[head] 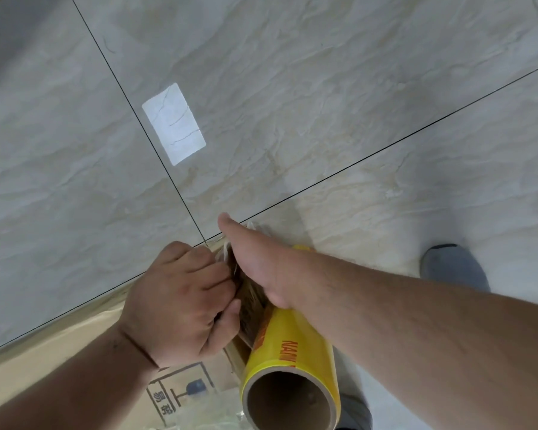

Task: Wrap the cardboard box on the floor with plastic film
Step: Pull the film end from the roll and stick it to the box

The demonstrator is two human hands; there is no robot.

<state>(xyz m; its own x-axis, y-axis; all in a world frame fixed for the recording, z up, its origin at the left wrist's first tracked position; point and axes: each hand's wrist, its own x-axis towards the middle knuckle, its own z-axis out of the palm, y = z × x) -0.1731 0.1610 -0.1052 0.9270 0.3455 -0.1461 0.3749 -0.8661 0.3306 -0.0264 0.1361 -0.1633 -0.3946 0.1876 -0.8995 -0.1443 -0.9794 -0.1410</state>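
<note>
We see the cardboard box (pixel 75 352) low on the tiled floor (pixel 292 103), under both hands. Our left hand (pixel 180 302) pinches bunched plastic film (pixel 230 259); our right hand (pixel 261 259) grasps the yellow film roll (pixel 289 361) (hollow core facing us) just beside that grip.

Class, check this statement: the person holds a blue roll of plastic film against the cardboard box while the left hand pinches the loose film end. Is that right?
One detail is wrong: the roll of plastic film is yellow with red lettering, not blue. The head view shows the right hand on it against the cardboard box, and the left hand pinching the loose film end.
</note>
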